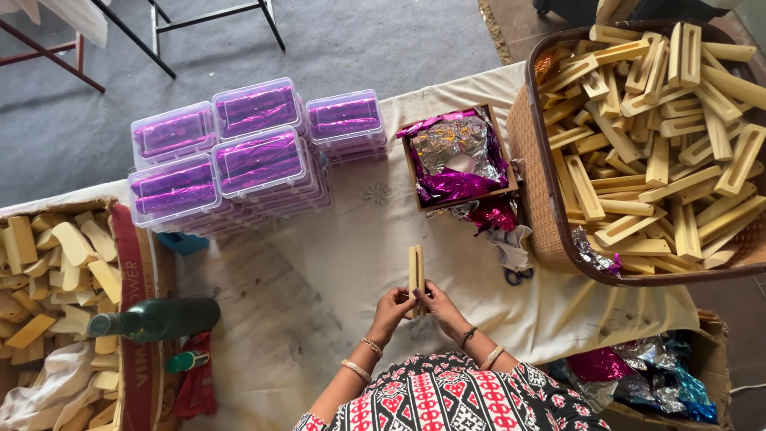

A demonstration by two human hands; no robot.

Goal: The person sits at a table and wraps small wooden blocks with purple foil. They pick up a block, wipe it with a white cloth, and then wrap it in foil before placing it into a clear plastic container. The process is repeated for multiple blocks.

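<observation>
Seen from above, a person at a cloth-covered table (335,263) holds a slim wooden piece (416,275) upright between both hands. The left hand (393,307) grips its lower end from the left and the right hand (435,303) from the right, fingers closed on the wood, with most of the piece rising on the far side of the fingertips. Stacked clear plastic boxes (239,156) packed with purple foil-wrapped items fill the far left of the table. A small open box of crumpled purple and silver foil (456,156) sits just beyond the hands, and a large woven basket (535,191) heaped with similar wooden pieces stands at the right. A green bottle (155,318) lies at the left.
</observation>
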